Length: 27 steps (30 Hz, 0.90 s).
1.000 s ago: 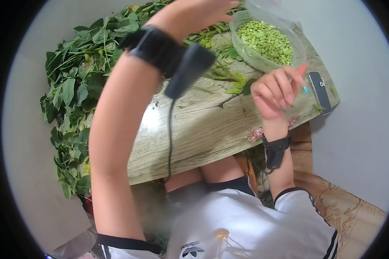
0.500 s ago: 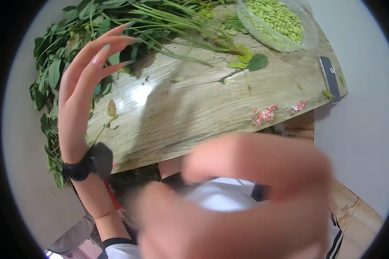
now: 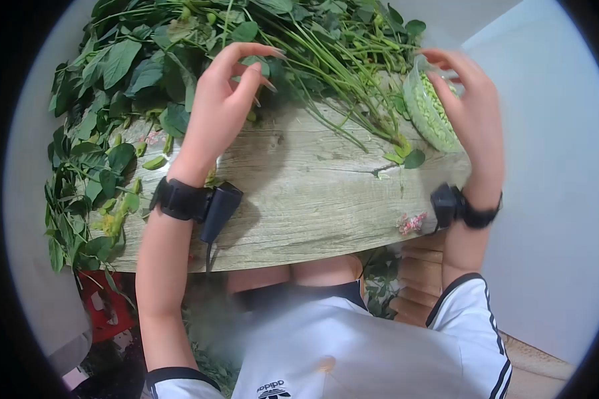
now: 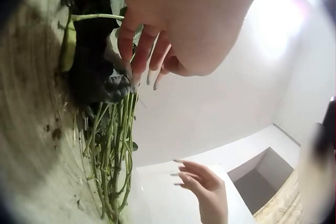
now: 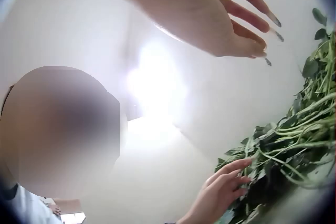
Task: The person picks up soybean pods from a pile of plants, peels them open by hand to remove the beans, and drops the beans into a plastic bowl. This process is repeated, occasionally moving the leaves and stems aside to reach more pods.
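Observation:
My left hand hovers by the leafy plants at the back left of the table, its fingers loosely bent with nothing between them. In the left wrist view its fingertips hang close to a bundle of green stems. On the right, my right hand is raised with fingers spread and loosely curved, holding nothing. It overlaps a clear plastic bowl of shelled green beans, hiding part of it. The right wrist view has this hand against the pale wall.
Leafy stalks with pods cover the back and left edge of the wooden table. Loose green pods lie among them. Pink flower marks show near the front edge. A red object stands below at left. A wall rises at right.
My right hand has moved from close before the head camera to the bowl. My left hand has shifted right from the table's left side over the leaves. The head view has shifted too.

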Each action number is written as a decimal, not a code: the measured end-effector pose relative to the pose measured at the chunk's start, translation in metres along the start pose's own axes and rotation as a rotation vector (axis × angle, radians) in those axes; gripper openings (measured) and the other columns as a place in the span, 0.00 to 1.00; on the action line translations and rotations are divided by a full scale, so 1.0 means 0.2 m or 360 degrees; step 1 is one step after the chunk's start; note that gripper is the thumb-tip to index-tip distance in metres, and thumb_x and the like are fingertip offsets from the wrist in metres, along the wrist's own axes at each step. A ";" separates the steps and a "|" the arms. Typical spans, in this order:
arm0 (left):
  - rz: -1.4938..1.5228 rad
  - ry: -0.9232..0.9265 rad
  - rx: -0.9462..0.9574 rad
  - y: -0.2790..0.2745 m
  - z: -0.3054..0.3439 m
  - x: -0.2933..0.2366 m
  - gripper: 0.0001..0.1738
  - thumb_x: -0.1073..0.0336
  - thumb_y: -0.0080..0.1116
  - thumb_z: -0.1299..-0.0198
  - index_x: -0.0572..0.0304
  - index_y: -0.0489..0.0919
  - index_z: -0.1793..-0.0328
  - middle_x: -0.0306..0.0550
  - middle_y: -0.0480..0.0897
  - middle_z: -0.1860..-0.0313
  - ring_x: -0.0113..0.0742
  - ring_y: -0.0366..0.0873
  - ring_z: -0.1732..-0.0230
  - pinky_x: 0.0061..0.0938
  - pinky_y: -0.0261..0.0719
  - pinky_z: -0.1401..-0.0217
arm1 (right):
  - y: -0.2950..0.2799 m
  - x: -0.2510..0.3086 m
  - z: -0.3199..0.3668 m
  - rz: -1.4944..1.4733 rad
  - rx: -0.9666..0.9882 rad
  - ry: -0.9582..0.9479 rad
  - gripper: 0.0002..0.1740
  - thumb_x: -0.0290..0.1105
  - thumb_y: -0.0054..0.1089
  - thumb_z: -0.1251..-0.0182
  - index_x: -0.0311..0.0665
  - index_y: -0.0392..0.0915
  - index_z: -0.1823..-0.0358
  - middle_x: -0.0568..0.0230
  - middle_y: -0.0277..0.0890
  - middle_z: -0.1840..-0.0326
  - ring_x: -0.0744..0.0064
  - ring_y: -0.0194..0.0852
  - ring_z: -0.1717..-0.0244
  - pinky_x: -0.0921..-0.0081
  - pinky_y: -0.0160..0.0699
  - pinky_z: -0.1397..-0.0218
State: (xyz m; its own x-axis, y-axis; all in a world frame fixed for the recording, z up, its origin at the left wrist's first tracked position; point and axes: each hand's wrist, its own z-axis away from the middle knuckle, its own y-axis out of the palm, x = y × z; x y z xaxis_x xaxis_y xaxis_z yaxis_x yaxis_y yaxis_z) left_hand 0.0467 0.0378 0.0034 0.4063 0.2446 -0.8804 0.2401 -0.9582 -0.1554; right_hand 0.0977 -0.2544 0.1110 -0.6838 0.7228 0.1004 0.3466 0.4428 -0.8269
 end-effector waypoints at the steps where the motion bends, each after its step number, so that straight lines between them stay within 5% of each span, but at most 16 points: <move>1: 0.0007 0.0010 -0.0013 0.01 0.00 0.02 0.14 0.69 0.48 0.31 0.60 0.79 0.43 0.41 0.81 0.58 0.23 0.79 0.62 0.18 0.73 0.69 | 0.07 -0.08 -0.08 0.0027 0.0004 -0.0037 0.14 0.24 0.59 0.38 0.40 0.80 0.50 0.58 0.82 0.54 0.60 0.79 0.52 0.68 0.76 0.47; 7: -0.0089 0.0179 -0.0017 0.04 0.03 -0.02 0.11 0.72 0.48 0.35 0.60 0.80 0.50 0.43 0.78 0.56 0.28 0.76 0.65 0.23 0.72 0.67 | 0.51 -0.47 -0.43 0.0319 0.0132 -0.0045 0.16 0.24 0.56 0.40 0.37 0.81 0.49 0.52 0.83 0.52 0.54 0.81 0.49 0.63 0.78 0.45; 8: -0.0205 0.0132 0.0063 0.03 0.04 -0.03 0.12 0.74 0.48 0.34 0.61 0.79 0.47 0.39 0.81 0.50 0.25 0.76 0.60 0.21 0.73 0.63 | 0.55 -0.51 -0.46 0.0373 0.0202 0.0116 0.15 0.25 0.57 0.41 0.36 0.81 0.51 0.51 0.83 0.53 0.52 0.80 0.49 0.62 0.78 0.45; 11: -0.0318 0.0259 0.0092 0.04 0.05 -0.06 0.12 0.76 0.48 0.36 0.60 0.79 0.49 0.40 0.81 0.52 0.26 0.74 0.62 0.21 0.71 0.65 | 0.63 -0.61 -0.50 0.0452 0.0349 0.0371 0.14 0.26 0.59 0.42 0.37 0.81 0.53 0.48 0.83 0.54 0.48 0.80 0.49 0.57 0.79 0.47; 17: -0.0604 0.0443 0.0154 0.11 -0.01 -0.10 0.15 0.78 0.51 0.41 0.58 0.82 0.50 0.42 0.82 0.53 0.38 0.74 0.54 0.30 0.72 0.48 | 0.70 -0.60 -0.47 0.0432 0.0386 0.0512 0.11 0.25 0.59 0.43 0.30 0.75 0.58 0.42 0.81 0.59 0.42 0.78 0.50 0.53 0.81 0.51; 19: -0.0904 0.0826 0.0105 0.20 -0.09 -0.09 0.15 0.77 0.53 0.41 0.56 0.82 0.49 0.43 0.83 0.48 0.41 0.76 0.48 0.33 0.72 0.43 | 0.71 -0.60 -0.46 0.0547 0.0317 0.0314 0.12 0.22 0.57 0.44 0.30 0.75 0.58 0.42 0.81 0.60 0.41 0.77 0.49 0.50 0.80 0.51; 20: -0.1021 0.0752 0.0218 0.24 -0.14 -0.13 0.18 0.75 0.53 0.40 0.56 0.81 0.44 0.43 0.82 0.42 0.44 0.74 0.39 0.40 0.66 0.31 | 0.71 -0.61 -0.45 0.0581 0.0271 0.0250 0.12 0.20 0.55 0.45 0.31 0.76 0.58 0.45 0.82 0.62 0.44 0.76 0.48 0.52 0.78 0.52; 21: -0.1029 0.0766 0.0237 0.31 -0.21 -0.12 0.18 0.75 0.53 0.40 0.56 0.81 0.44 0.43 0.82 0.42 0.44 0.74 0.39 0.40 0.66 0.31 | 0.70 -0.61 -0.44 0.0573 0.0258 0.0269 0.12 0.20 0.55 0.45 0.31 0.76 0.58 0.45 0.82 0.62 0.44 0.76 0.48 0.52 0.78 0.52; 23: -0.1625 0.1012 0.0026 0.46 -0.34 -0.06 0.22 0.70 0.50 0.38 0.60 0.77 0.37 0.45 0.79 0.37 0.45 0.70 0.31 0.49 0.50 0.21 | 0.66 -0.58 -0.44 0.0664 0.0129 0.0108 0.12 0.21 0.55 0.45 0.32 0.76 0.58 0.49 0.82 0.65 0.48 0.76 0.47 0.56 0.76 0.53; 27: -0.2172 0.0924 0.0194 0.73 -0.51 0.09 0.27 0.62 0.45 0.35 0.67 0.70 0.31 0.49 0.75 0.32 0.45 0.64 0.25 0.60 0.31 0.19 | 0.62 -0.53 -0.42 0.0596 0.0065 0.0119 0.09 0.20 0.55 0.44 0.32 0.76 0.60 0.50 0.81 0.67 0.49 0.80 0.54 0.59 0.76 0.53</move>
State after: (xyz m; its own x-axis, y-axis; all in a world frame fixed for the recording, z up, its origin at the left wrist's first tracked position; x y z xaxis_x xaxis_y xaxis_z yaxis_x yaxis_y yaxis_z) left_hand 0.1786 -0.0820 0.0106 0.2271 0.9372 0.2646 0.6539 0.0546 -0.7546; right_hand 0.2678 -0.2318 0.0450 -0.4655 0.8678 -0.1739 0.5364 0.1204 -0.8353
